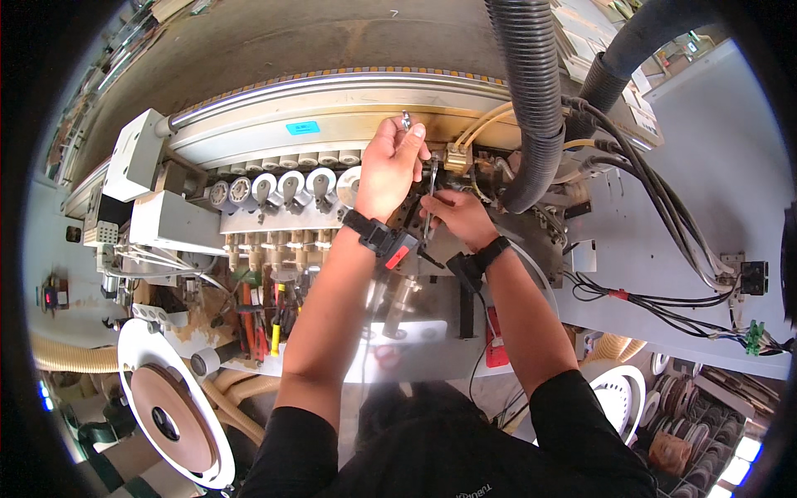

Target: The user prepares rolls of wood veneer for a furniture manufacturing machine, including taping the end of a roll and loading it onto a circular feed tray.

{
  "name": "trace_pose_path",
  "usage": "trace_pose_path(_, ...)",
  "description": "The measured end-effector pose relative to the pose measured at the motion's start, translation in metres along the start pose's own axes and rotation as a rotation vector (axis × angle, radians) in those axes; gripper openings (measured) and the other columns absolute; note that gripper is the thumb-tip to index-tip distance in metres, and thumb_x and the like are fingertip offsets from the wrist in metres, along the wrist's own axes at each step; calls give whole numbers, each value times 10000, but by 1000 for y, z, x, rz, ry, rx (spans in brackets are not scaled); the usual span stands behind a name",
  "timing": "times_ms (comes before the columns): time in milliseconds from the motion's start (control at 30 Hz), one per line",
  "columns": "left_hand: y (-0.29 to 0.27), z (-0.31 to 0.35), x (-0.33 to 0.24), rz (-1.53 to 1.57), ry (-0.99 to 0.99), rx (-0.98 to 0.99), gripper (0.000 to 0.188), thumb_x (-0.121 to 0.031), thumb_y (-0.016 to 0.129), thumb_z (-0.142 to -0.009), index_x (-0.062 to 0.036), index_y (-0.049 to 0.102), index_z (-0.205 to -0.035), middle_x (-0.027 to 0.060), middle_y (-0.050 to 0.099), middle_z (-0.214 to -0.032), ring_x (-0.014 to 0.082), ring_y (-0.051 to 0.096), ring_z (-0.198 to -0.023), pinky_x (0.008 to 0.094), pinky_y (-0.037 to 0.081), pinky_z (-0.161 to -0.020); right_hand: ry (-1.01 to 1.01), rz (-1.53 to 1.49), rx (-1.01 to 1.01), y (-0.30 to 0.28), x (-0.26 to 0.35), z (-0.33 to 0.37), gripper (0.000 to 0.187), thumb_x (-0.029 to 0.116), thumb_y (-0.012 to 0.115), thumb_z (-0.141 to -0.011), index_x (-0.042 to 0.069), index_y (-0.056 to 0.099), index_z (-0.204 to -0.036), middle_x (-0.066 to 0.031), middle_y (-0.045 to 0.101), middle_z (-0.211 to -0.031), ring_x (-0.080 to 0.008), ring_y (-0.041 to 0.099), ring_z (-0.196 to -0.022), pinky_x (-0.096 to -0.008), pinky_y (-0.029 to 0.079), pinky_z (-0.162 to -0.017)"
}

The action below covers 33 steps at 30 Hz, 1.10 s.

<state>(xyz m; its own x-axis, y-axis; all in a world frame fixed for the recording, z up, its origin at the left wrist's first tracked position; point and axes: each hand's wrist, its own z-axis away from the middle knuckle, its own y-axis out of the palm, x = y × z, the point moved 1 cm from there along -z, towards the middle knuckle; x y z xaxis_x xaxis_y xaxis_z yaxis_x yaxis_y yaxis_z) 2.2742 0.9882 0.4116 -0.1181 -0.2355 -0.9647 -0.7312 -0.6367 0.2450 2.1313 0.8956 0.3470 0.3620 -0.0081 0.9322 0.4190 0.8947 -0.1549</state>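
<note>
My left hand [392, 162] is closed above the machine. A short shiny metal end [406, 119] sticks out past its thumb and forefinger; the rest of that tool is hidden in the palm. Lower and to the right, my right hand [455, 214] pinches a slim metal wrench [430, 199] between thumb and fingers. The wrench stands nearly lengthwise, its upper end close to a brass-coloured block [457, 158] with yellow hoses. What that end touches is too small to make out. Both wrists carry black straps with small devices.
A thick black corrugated hose [530, 91] hangs right of my hands. White round rollers [291, 191] line the machine to the left. Below them sit several hand tools with coloured handles [276, 339]. A large reel [170, 407] stands at lower left, and black cables [664, 199] run along the right panel.
</note>
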Motion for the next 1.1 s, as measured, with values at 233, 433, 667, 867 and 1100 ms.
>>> trace_pose_path(233,1,1,-3,-32,-4,-22,229,-251,581,-1050,-27,549,-1089,26,612,-768,65,506,-536,219,414,-486,19,-135,-17,-8,13,7,321,352,662,-990,35,712,-988,1,678,-834,-53,513,-652,-210,381,-540)
trace_pose_path(433,1,2,-2,-54,-13,-21,221,-255,570,-1055,-44,555,-1116,17,608,-778,61,497,-541,214,402,-491,81,-364,-69,-8,27,4,358,380,677,-977,29,715,-1037,16,640,-806,-41,468,-621,-214,348,-535)
trace_pose_path(667,2,1,0,-46,-15,-16,200,-240,552,-1063,-54,554,-1137,19,600,-785,60,484,-540,209,392,-494,29,-266,-85,0,14,4,304,330,669,-988,31,702,-1033,17,643,-793,-46,487,-600,-221,396,-521)
trace_pose_path(867,7,5,-5,-147,14,-3,211,-243,544,-1066,-41,547,-1126,26,603,-785,60,491,-540,215,403,-493,30,-209,-118,3,-12,0,332,376,634,-1007,49,693,-995,16,646,-758,-56,502,-572,-228,400,-502)
trace_pose_path(1100,1,11,7,-435,132,-57,265,-285,590,-1032,-31,560,-1102,77,634,-715,195,605,-552,349,482,-535,103,-305,-107,10,-9,15,447,487,584,-1013,63,676,-902,-3,631,-685,-85,484,-507,-248,366,-456)
